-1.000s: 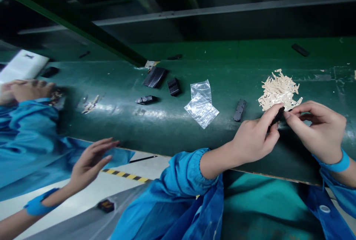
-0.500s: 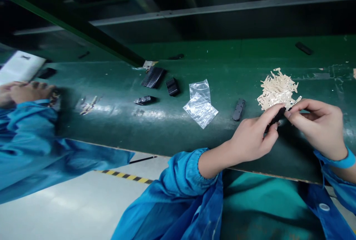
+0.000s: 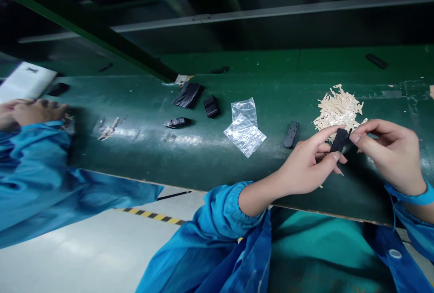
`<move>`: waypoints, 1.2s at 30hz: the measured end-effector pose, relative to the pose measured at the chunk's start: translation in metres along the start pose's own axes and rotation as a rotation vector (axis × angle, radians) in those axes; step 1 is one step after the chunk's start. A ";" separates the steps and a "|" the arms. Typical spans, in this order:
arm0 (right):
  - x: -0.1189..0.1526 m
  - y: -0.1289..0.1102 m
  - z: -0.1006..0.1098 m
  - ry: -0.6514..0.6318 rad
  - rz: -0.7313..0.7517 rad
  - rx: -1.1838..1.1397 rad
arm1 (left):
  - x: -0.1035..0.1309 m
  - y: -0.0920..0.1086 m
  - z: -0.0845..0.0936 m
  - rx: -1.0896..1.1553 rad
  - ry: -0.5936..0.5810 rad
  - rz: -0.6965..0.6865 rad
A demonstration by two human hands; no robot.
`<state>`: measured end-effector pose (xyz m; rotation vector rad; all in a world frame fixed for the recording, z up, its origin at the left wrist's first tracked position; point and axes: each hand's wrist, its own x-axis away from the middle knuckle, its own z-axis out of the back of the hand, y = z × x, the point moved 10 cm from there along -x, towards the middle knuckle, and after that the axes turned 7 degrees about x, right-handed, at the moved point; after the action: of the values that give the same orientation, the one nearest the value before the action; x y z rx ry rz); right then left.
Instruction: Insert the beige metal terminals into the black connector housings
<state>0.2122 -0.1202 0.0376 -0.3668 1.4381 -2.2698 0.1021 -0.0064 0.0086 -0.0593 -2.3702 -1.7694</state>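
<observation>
My left hand (image 3: 313, 162) grips a black rectangular plastic piece (image 3: 338, 140) between thumb and fingers, tilted above the bench. Close on its right, my right hand (image 3: 389, 153) pinches a thin dark strip (image 3: 349, 134) at the edge of that piece; whether the two touch I cannot tell. Just behind both hands lies a heap of small cream-coloured flat pieces (image 3: 339, 107). A flat dark rectangular piece (image 3: 291, 134) with small holes rests on the bench left of the heap.
Clear plastic bags (image 3: 245, 130) lie mid-bench. Left of them are a black ribbed block (image 3: 187, 94), a smaller black block (image 3: 210, 106) and a black part (image 3: 177, 122). A green post (image 3: 135, 51) rises behind. A co-worker's hands (image 3: 37, 111) are at far left, by a white box (image 3: 27, 82).
The black piece in my left hand has turned so its broad face shows. My right hand has drawn slightly away, showing the thin dark strip at its fingertips.
</observation>
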 end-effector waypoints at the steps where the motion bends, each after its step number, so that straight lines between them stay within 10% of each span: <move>1: 0.000 0.000 -0.002 -0.026 -0.002 0.000 | 0.000 0.000 0.000 -0.001 -0.001 -0.001; 28: 0.000 0.006 -0.015 -0.196 -0.072 -0.131 | 0.000 -0.014 -0.002 0.158 -0.029 0.084; 36: -0.002 0.022 -0.021 -0.350 -0.107 -0.208 | 0.001 -0.009 -0.016 0.405 -0.293 0.205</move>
<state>0.2096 -0.1106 0.0085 -0.8778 1.4954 -2.0090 0.1020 -0.0246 0.0042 -0.5155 -2.7604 -1.2353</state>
